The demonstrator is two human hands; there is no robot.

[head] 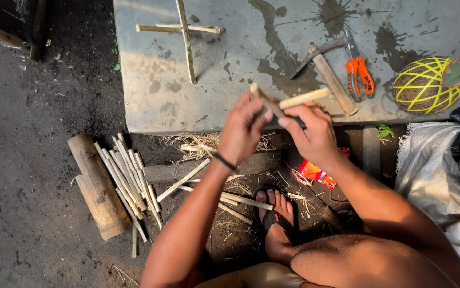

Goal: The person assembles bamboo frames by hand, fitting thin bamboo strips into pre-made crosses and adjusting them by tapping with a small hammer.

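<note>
Head view looks straight down on a seated person, one bare knee at the bottom edge and one foot in a black flip-flop sandal (275, 213) planted on the dark earth floor (32, 213). Just above the foot, the left hand (243, 130) and the right hand (311, 133) meet in mid-air. Each is closed around the end of a short pale bamboo stick (303, 98); there are two such sticks, crossed at an angle between the fingertips, it seems so that they can be fitted against each other at a comfortable height over the lap. A black band circles the left wrist.

Under the hands the ground is littered with shavings and three or four loose splints, fallen where they were cut. To the left lie a bundle of thin split bamboo strips (128, 178), too many and too overlapped to count exactly, and one thick bamboo log section (96, 186) beside them, within easy reach. A red snack wrapper (315, 173) lies near the foot.

Farther off, the grey stained slab table (214, 101) carries one wooden-handled hammer (328, 74), one pair of orange-handled pruning shears (359, 74), one round ball wound with yellow cord (425, 85), and a finished cross of bamboo sticks (184, 32) laid flat, out of the way.
</note>
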